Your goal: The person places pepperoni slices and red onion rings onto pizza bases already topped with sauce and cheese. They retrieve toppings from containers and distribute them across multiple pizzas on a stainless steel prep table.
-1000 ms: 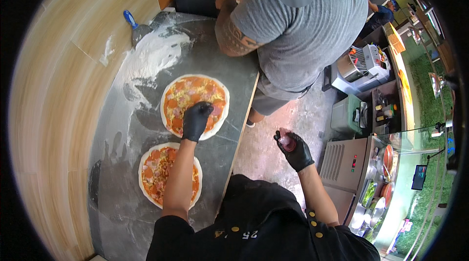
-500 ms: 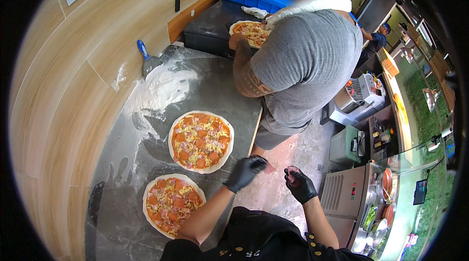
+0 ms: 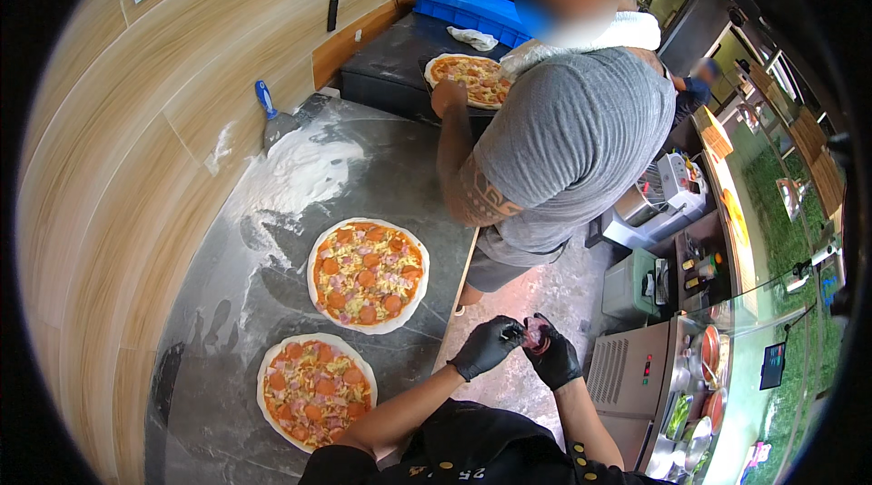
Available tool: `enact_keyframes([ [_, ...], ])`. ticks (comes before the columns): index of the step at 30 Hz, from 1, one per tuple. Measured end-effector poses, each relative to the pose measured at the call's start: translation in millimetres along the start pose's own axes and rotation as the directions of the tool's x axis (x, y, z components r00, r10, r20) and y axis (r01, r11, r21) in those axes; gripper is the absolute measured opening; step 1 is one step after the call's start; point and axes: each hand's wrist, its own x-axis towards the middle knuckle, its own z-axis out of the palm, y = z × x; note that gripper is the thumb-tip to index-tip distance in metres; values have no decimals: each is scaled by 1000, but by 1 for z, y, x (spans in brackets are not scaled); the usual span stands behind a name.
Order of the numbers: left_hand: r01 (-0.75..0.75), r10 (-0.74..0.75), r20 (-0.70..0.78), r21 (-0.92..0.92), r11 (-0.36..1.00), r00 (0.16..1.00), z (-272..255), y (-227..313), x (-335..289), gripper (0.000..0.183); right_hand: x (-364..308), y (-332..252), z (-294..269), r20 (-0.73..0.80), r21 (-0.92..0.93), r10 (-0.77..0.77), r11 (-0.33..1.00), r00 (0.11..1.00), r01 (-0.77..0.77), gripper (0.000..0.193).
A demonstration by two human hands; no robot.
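My gloved right hand [image 3: 554, 358] is closed round some pink sliced meat [image 3: 534, 332], held over the gap beside the counter edge. The black-gloved left hand [image 3: 489, 347] meets it there, its fingertips pinched at the meat; exactly what lies between them is partly hidden. Left of my hands, a raw pizza [image 3: 368, 274] with pepperoni, cheese and pink meat bits lies on the dark counter [image 3: 227, 385]. Nearer to me is a second, similar pizza [image 3: 318, 390], close to my left forearm.
A person in a grey shirt [image 3: 572, 140] stands ahead, one hand at another pizza [image 3: 468, 78]. Spilled flour [image 3: 313, 163] and a blue-handled scraper [image 3: 272, 117] are by the wall. A blue crate [image 3: 472, 11] sits at the back. On the right are topping containers [image 3: 708, 353] and a green bin [image 3: 631, 285].
My left hand has moved right and down, from apart to meeting my right hand at the meat. The person ahead has shifted slightly, and more of their pizza shows.
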Motion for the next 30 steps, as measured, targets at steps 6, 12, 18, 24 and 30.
enact_keyframes([
  [6, 39, -40, -14, -73, 997, 999, -33, 19, 4, 17, 20, 7, 16, 52, 98, 65, 993, 997, -70, 32],
  [12, 32, -38, -117, -51, 998, 992, -83, 36, 5, 14, 25, 11, 12, 113, 266, 206, 936, 972, -229, 30],
  [18, 53, -52, -119, 6, 999, 992, -108, 41, 41, 11, 28, 8, -17, 12, 366, 260, 897, 966, -246, 41],
  [24, -10, 20, -203, 53, 999, 979, -143, 40, 172, 14, 75, -27, -37, 167, 448, 187, 860, 968, -244, 47],
  [30, -97, 186, -238, 340, 936, 953, -187, 47, 328, 13, 152, -87, -11, 266, 580, 153, 763, 952, -285, 45],
])
